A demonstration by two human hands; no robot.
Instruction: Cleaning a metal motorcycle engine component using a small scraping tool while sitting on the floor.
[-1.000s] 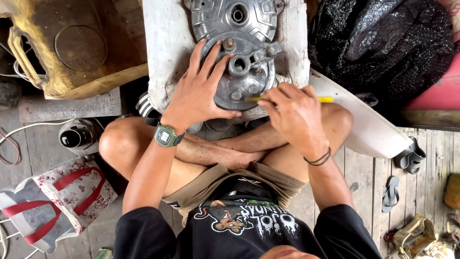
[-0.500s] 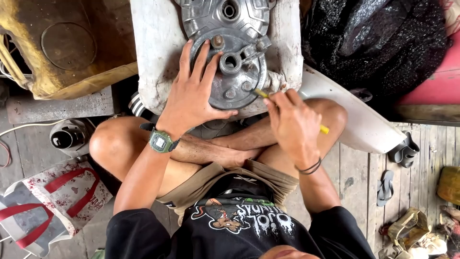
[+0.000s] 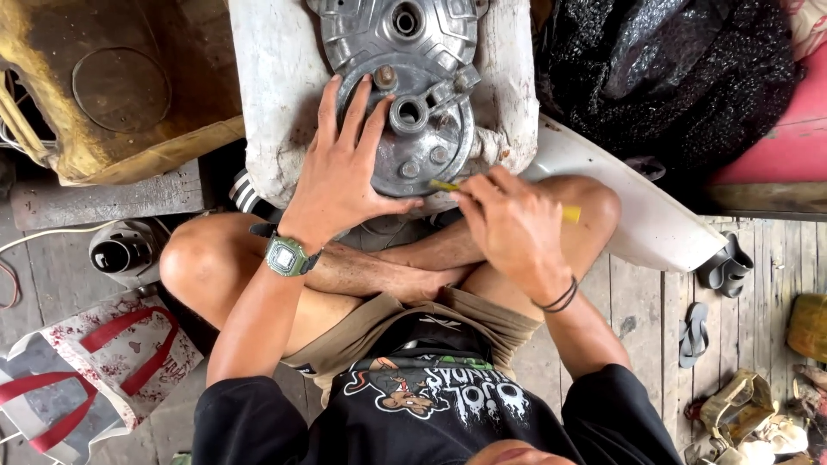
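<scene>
At top centre of the frame, our left hand (image 3: 345, 176) presses flat, fingers spread, on the round metal hub plate (image 3: 412, 129); our right hand (image 3: 512, 226) clenches a yellow-handled tool (image 3: 564, 212) at the plate's lower edge.

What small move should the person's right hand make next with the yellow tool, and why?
Probably press the yellow tool in along the round metal plate's lower edge: its tip already meets that edge, the right hand grips it, and the left hand lies spread on the plate, steadying it.
</scene>
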